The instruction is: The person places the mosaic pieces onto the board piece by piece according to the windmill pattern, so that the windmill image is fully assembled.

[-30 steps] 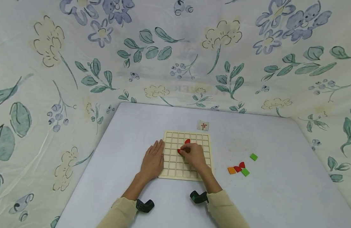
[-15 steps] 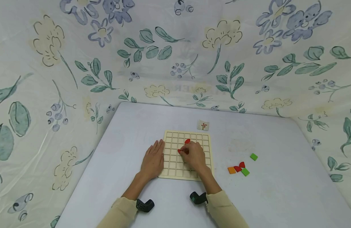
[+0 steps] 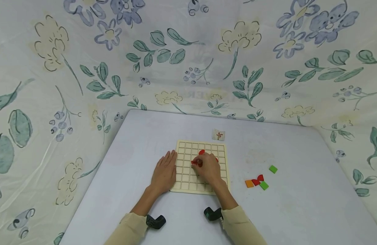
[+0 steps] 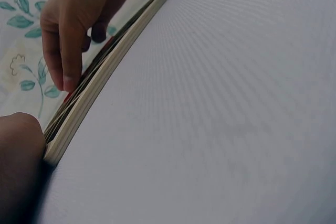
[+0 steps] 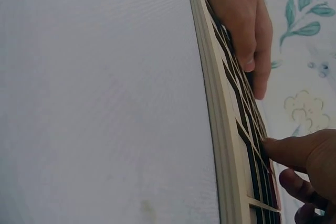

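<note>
A pale wooden grid board [image 3: 183, 185] lies on the table with square cells. My left hand [image 3: 164, 173] lies flat along its left edge, fingers straight. Over the middle of the board, my right hand [image 3: 210, 169] pinches a small red piece [image 3: 193, 162] between thumb and fingertips, mostly hidden by the fingers. Just beyond the fingertips a red rounded piece [image 3: 202, 151] sits in a cell. Another bit of red [image 3: 217, 159] shows at the right side of the hand. In the right wrist view, the thumb [image 5: 291, 150] reaches down to the grid.
Right of the board lie an orange square [image 3: 249, 183], two red rounded pieces [image 3: 256, 182], a green square [image 3: 264, 185] and a second green square [image 3: 273, 169] farther off. A small pattern card [image 3: 218, 134] lies behind the board. Floral cloth surrounds the white table.
My right fingers have shifted very slightly at the red piece. Red at the right side of that hand has come into sight. My left hand has stayed still.
</note>
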Motion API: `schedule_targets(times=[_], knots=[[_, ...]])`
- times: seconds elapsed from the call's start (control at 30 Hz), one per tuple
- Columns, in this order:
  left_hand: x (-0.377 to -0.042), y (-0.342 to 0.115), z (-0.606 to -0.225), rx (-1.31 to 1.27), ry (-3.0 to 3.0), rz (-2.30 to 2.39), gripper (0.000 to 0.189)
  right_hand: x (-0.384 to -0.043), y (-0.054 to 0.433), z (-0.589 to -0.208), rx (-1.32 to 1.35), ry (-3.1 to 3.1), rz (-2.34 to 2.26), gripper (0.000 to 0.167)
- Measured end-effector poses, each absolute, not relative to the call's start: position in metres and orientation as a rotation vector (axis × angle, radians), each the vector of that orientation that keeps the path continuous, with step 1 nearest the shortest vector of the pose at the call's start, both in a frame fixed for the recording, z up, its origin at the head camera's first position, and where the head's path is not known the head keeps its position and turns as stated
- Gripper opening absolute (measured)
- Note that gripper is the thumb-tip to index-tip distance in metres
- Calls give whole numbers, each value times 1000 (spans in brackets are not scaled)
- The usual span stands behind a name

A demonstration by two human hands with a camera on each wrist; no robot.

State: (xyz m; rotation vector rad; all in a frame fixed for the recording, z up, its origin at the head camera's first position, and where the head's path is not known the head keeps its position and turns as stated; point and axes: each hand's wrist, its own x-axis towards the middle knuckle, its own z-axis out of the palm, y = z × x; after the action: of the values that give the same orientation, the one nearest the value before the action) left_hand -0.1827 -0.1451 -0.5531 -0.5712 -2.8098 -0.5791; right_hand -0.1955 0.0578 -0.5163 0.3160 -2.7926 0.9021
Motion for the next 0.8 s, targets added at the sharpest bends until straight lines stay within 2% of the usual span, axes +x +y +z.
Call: schedule_targets(times=[0.8], knots=[[-182,-145,-551,-582,-2794,-579,51,-193,63,-509,292,-2819,953,15]])
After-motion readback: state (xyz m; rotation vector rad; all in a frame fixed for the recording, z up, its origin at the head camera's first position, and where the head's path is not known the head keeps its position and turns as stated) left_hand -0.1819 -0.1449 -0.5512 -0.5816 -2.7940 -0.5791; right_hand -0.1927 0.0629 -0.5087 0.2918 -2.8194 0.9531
